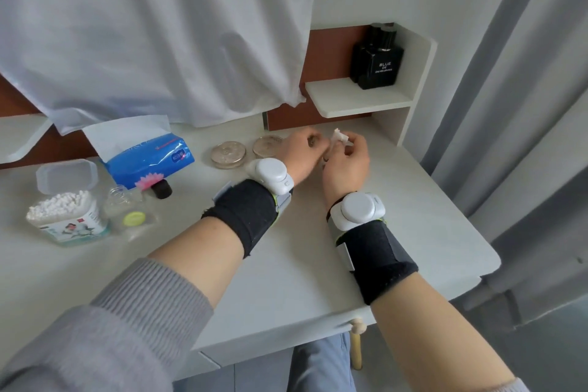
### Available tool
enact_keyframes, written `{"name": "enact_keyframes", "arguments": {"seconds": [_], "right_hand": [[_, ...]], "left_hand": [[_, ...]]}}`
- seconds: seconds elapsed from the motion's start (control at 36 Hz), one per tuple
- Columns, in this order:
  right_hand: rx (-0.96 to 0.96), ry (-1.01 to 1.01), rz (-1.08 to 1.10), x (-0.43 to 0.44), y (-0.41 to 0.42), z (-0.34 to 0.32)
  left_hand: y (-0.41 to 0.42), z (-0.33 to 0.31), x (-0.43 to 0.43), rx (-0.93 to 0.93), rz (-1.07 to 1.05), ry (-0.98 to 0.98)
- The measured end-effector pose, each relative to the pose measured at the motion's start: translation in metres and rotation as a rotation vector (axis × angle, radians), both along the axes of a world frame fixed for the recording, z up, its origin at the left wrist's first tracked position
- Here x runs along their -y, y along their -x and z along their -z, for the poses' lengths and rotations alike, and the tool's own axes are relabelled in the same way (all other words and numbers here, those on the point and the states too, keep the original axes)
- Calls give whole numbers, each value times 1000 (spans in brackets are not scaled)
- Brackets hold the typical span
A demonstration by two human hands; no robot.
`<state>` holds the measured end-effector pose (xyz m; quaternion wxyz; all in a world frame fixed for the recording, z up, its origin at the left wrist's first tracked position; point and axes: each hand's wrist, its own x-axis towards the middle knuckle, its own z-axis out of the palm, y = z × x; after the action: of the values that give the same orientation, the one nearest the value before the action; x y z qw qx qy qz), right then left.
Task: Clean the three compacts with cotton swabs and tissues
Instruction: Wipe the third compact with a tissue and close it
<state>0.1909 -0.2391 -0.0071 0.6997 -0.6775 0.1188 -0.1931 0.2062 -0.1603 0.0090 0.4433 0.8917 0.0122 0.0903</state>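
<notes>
Two round silver compacts lie closed on the white table: one at the middle back, another just right of it, partly behind my left hand. My left hand is curled around something small and dark; whether it is the third compact I cannot tell. My right hand pinches a small crumpled white tissue piece close to my left fingers. A blue tissue pack with a sheet pulled up and an open box of cotton swabs sit at the left.
The swab box's clear lid lies behind it. A small clear bottle and its black cap are beside the tissue pack. A black perfume bottle stands on a shelf at the back right. A white cloth hangs over the back.
</notes>
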Motion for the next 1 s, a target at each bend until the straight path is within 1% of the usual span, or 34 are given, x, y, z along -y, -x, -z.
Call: {"name": "enact_keyframes", "arguments": {"seconds": [0.08,0.19,0.25,0.28,0.33,0.36,0.42,0.44,0.5,0.56,0.61,0.69,0.75,0.83,0.92,0.94,1.0], "right_hand": [[-25,-48,51,5,-3,3],[-48,-36,100,10,-4,4],[-33,-21,117,11,-3,2],[-22,-11,127,11,-1,0],[-8,7,135,11,2,-3],[9,18,122,10,6,-6],[76,58,79,3,16,-11],[124,90,35,-3,25,-13],[211,166,-93,-13,37,-14],[291,235,-250,-26,53,-12],[377,256,-375,-43,76,-12],[470,302,-441,-56,92,-11],[502,395,-449,-64,102,-12],[436,512,-370,-72,102,-16],[221,532,-292,-69,90,-27],[188,525,-277,-70,92,-31],[225,495,-264,-75,105,-41]], "left_hand": [[-3,8,3,33,6,-64],[-3,12,3,37,38,-193],[1,10,2,42,62,-205],[3,6,1,49,69,-179],[8,-1,1,44,58,-42],[12,-7,-1,46,44,78],[23,-19,-5,29,38,417],[31,-25,-10,1,42,595],[39,-34,-16,-80,67,875],[50,-41,-25,-149,119,1037],[68,-44,-41,-155,128,1105],[89,-43,-58,-162,99,1171],[110,-46,-71,-174,96,1168],[138,-45,-86,-226,166,1159],[156,-40,-98,-261,226,1224],[167,-39,-106,-254,213,1238],[181,-37,-121,-222,179,1235]]}}
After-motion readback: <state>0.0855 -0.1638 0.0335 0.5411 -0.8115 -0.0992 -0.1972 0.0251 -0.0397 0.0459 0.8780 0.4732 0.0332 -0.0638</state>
